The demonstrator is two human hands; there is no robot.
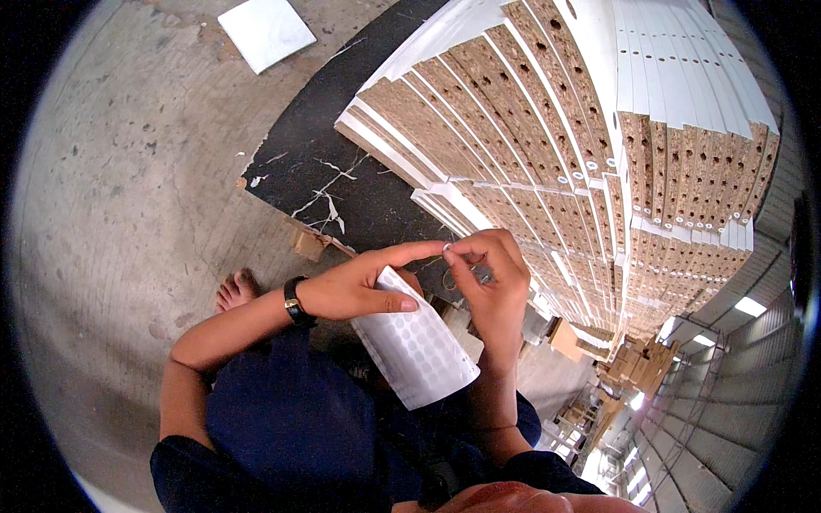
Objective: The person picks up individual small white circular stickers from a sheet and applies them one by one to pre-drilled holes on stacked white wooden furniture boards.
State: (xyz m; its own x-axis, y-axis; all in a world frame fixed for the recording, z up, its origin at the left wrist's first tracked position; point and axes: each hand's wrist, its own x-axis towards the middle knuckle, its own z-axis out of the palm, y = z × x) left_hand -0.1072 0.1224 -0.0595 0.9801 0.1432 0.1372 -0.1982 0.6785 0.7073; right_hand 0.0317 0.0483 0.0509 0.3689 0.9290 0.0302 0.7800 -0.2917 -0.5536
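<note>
A curled white sheet of round stickers (416, 346) is held in my left hand (351, 284), its thumb pressed on the upper edge. The left index finger stretches out to my right hand (498, 286). There, the right thumb and forefinger pinch a small white round sticker (446, 247), right at the left fingertip. Just beyond both hands rise stacked white particleboard panels (487, 85), their drilled brown edges facing me. Several small white dots show on some of those edges.
Under the panels lies a black marbled board (316, 145), raised on a wooden block (308, 244). A white square piece (266, 34) rests on the concrete floor (128, 171). My bare foot (238, 291) is near the board's corner. More panel stacks (693, 171) stand to the right.
</note>
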